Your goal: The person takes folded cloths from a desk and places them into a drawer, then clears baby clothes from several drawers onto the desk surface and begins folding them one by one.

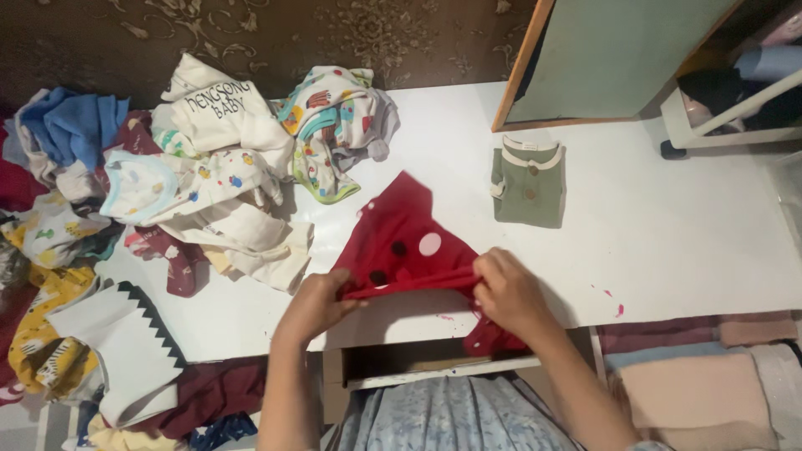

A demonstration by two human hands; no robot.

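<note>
My left hand (313, 305) and right hand (505, 292) pinch red spotted garment (401, 242) on white tabletop (668, 242), folded edge lengthwise left-right, point aimed away. Green folded garment (526, 185) well apart.

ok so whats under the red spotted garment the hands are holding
The red spotted garment lies on the white table, its near edge pinched by the left hand and right hand. Anything directly beneath the cloth is covered.
</note>
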